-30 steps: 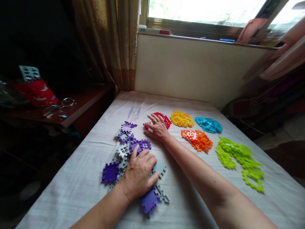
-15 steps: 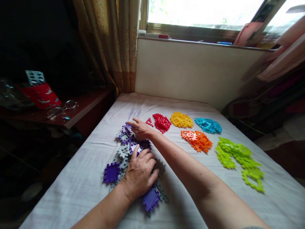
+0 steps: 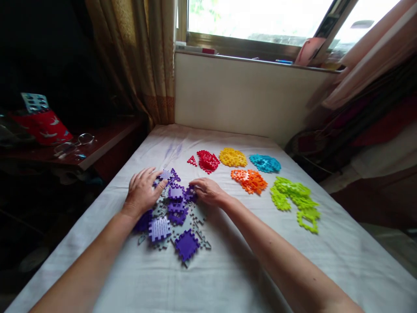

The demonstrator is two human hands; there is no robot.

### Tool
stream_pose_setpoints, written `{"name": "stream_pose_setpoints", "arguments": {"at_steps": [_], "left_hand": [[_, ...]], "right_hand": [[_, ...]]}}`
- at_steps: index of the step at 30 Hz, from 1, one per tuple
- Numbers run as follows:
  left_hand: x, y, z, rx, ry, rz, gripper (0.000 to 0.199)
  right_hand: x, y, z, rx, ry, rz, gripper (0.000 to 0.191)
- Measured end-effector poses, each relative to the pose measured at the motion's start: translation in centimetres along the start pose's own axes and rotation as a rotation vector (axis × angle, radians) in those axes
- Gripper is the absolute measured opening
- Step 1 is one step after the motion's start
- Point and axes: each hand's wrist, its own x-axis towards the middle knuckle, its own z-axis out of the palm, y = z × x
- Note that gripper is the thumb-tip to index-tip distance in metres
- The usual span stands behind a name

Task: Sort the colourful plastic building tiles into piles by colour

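A mixed pile of toothed plastic interlocking tiles lies on the white sheet in front of me. A purple tile (image 3: 186,245) sits at its near end, beside a lilac tile (image 3: 159,229); grey tiles (image 3: 198,213) show beneath and between. My left hand (image 3: 141,191) rests at the pile's left side, fingers stretched and thumb apart, touching a lilac tile (image 3: 165,175). On the right side, my right hand (image 3: 210,191) has its fingers bent together at the edge of a dark purple tile (image 3: 190,194). Its fingertips are partly hidden.
Sorted heaps of red tiles (image 3: 208,161), yellow tiles (image 3: 233,157), blue tiles (image 3: 265,163), orange tiles (image 3: 249,181) and lime green tiles (image 3: 293,195) lie farther right. Glasses (image 3: 74,144) and a red container (image 3: 44,126) stand on the side table at left.
My left hand has moved left off the pile's middle. My right hand has drawn back to its right side. Purple tiles have shifted towards the middle, and the view has turned right.
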Motion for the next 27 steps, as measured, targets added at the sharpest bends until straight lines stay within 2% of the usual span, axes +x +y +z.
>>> {"name": "stream_pose_setpoints", "arguments": {"at_steps": [3, 5, 7, 10, 12, 14, 18, 20, 22, 25, 27], "left_hand": [[1.4, -2.3, 1.2, -0.026, -0.199, -0.115, 0.06], [2.0, -2.2, 1.9, -0.054, -0.305, -0.102, 0.061], [2.1, -1.0, 2.4, -0.086, -0.366, -0.033, 0.059], [1.1, 1.9, 2.9, -0.133, -0.409, 0.089, 0.058], [0.0, 3.5, 2.7, -0.156, -0.424, 0.144, 0.06], [-1.3, 4.2, 2.0, -0.194, -0.437, 0.181, 0.064], [-4.9, 2.5, -0.8, -0.232, -0.404, 0.182, 0.075], [-7.4, 1.4, -2.0, -0.144, -0.368, 0.159, 0.083], [-10.1, 1.2, -2.7, -0.052, -0.392, 0.158, 0.093], [-13.2, 3.3, -2.2, 0.037, -0.387, 0.186, 0.106], [-13.9, 5.4, -1.3, 0.045, -0.329, 0.193, 0.102]], "right_hand": [[-4.4, -1.1, -0.5, 0.064, 0.108, 0.101, 0.037], [-6.9, -2.3, -0.5, 0.074, 0.115, 0.117, 0.044], [-8.8, -3.7, -0.2, 0.052, 0.095, 0.115, 0.058], [-10.7, -5.1, 0.5, 0.014, 0.08, 0.133, 0.072], [-11.5, -5.5, 0.8, 0.004, 0.106, 0.176, 0.071], [-12.2, -5.5, 0.9, 0.002, 0.142, 0.212, 0.066], [-13.7, -5.3, 0.4, 0.024, 0.203, 0.248, 0.053], [-14.4, -5.6, 0.2, 0.017, 0.22, 0.272, 0.052], [-14.9, -6.1, 0.3, -0.016, 0.225, 0.287, 0.054], [-15.0, -6.9, 0.7, -0.049, 0.235, 0.274, 0.048], [-14.8, -7.2, 1.1, -0.044, 0.264, 0.253, 0.04]]}}
